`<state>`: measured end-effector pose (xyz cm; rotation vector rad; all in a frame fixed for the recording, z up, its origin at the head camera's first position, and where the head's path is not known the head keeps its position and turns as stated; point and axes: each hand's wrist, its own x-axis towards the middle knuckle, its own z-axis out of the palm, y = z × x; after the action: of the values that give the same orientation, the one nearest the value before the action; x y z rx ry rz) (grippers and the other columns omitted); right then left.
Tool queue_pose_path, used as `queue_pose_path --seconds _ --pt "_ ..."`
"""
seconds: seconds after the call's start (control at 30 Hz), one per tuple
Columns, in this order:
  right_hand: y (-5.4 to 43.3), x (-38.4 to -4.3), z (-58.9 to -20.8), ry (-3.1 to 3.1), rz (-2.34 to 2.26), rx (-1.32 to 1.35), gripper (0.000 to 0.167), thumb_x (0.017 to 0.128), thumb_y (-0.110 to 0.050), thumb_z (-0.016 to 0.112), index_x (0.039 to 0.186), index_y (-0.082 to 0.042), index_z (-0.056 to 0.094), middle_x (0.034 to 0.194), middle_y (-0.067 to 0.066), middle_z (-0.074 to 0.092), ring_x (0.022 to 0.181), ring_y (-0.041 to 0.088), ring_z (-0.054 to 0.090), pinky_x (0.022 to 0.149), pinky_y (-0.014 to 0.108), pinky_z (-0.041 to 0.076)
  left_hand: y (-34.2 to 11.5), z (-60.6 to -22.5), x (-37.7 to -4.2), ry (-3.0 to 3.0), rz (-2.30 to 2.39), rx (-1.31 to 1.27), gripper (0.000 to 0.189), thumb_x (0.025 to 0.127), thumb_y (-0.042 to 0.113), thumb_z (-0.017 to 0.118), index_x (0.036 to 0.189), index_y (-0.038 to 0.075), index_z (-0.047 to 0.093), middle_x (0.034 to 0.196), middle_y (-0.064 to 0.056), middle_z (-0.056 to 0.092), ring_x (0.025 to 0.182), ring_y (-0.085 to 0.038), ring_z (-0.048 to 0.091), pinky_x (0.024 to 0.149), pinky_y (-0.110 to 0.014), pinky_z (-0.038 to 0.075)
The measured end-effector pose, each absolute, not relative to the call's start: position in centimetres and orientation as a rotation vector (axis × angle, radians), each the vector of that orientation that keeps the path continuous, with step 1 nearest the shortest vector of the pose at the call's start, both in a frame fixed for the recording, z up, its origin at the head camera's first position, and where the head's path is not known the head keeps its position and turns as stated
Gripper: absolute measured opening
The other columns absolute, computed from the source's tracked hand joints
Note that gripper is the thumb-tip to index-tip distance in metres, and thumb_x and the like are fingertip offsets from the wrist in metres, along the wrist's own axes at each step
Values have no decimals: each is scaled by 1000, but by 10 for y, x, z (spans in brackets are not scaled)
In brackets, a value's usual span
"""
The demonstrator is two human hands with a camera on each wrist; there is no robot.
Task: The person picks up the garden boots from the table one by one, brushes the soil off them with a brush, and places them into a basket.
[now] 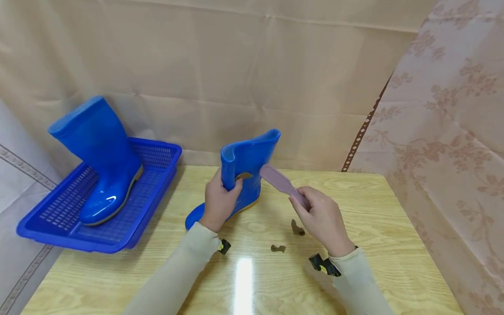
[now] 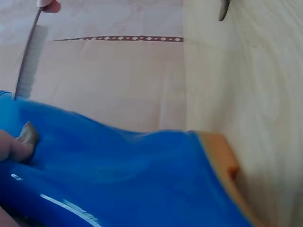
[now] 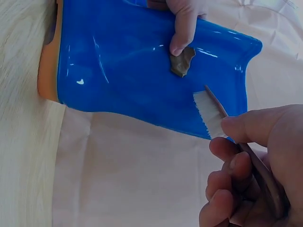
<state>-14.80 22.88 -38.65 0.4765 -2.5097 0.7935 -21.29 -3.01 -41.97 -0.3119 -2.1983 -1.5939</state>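
Near the far edge of the table (image 1: 354,192), a blue rubber rain boot (image 1: 252,153) is gripped by the left hand (image 1: 222,199), fingers clamped round its shaft, presumably for steadiness; a brown scrap (image 1: 245,176) is met by the thumb. A purple-backed brush (image 1: 281,181) is clamped in the right hand's (image 1: 323,218) fingers, bristles apparently kept free for the shaft. By the left edge, another boot (image 1: 102,148) is contained in a plastic basket (image 1: 155,194). No writing can be read.

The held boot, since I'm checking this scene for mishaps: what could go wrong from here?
The held boot might twist if the brush pushes sideways, since only the left hand grips it. The brown scrap at that hand's thumb could drop to the table, where two similar scraps lie.
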Motion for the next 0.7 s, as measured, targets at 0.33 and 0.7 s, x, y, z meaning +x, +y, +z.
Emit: queue_pose_path --seconds 0.33,0.7 --pt "230 -151 -390 -2447 784 507 7 95 -16 76 97 -10 74 68 -7 49 53 4 36 46 23 30 -75 -399 -222 -2614 -1705 -461 71 101 37 68 160 22 32 154 -10 51 139 -35 51 110 -63 43" --pt "215 -156 -391 -2386 786 499 14 103 -10 63 107 -1 73 75 -1 54 66 12 41 65 32 35 -89 -395 -218 -2599 -1730 -405 70 101 41 68 157 16 37 137 -11 59 125 -33 60 103 -58 51"
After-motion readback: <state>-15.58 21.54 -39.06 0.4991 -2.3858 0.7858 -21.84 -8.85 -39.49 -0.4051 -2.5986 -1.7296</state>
